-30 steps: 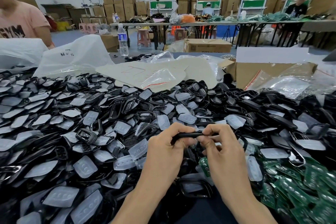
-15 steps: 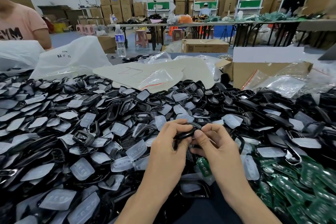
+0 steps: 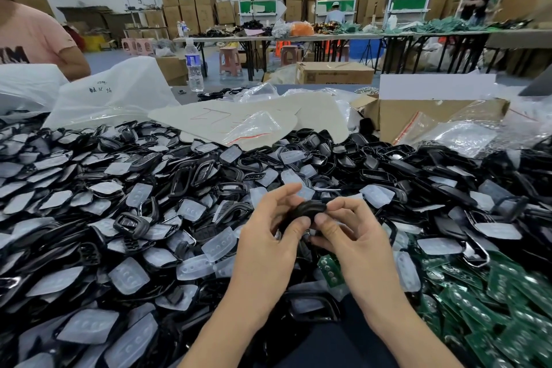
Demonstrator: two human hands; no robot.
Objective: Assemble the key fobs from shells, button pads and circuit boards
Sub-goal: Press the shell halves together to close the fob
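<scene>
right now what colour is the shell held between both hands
Black, the glossy plastic shell; head view shows it.

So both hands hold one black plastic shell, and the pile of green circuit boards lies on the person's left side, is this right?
Not quite: the head view shows the pile of green circuit boards on the person's right side. Both the left hand and right hand do hold one black plastic shell.

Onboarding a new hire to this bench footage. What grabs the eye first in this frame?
First, the huge heap of black shells and translucent button pads that covers the table from the left edge across the middle. Next, the left hand and the right hand at centre, both gripping one black key fob above the pile. Then the green circuit boards massed at the lower right.
</scene>
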